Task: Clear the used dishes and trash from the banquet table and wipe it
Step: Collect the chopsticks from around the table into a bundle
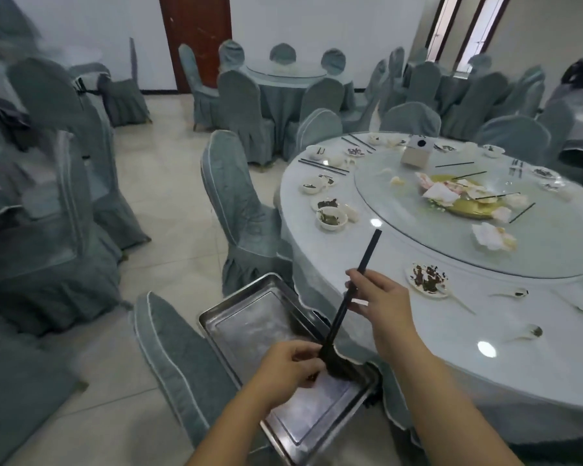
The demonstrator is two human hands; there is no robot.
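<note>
Black chopsticks (357, 287) are held over the steel tray (249, 317) at the desk (451, 331) edge: right hand (381, 297) pinching the middle, left hand (290, 368) gripping the lower ends. Dirty plates (426, 277) and napkins (492, 237) sit further in.

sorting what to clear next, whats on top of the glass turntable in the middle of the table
On the glass turntable: a yellow platter heaped with crumpled napkins, loose black chopsticks, a tissue box. The napkins hide what the platter holds.

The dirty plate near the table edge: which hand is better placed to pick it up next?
Probably the right hand: it is already over the table, beside the dirty plate. The left hand is lower, over the metal tray, holding the chopsticks.
</note>
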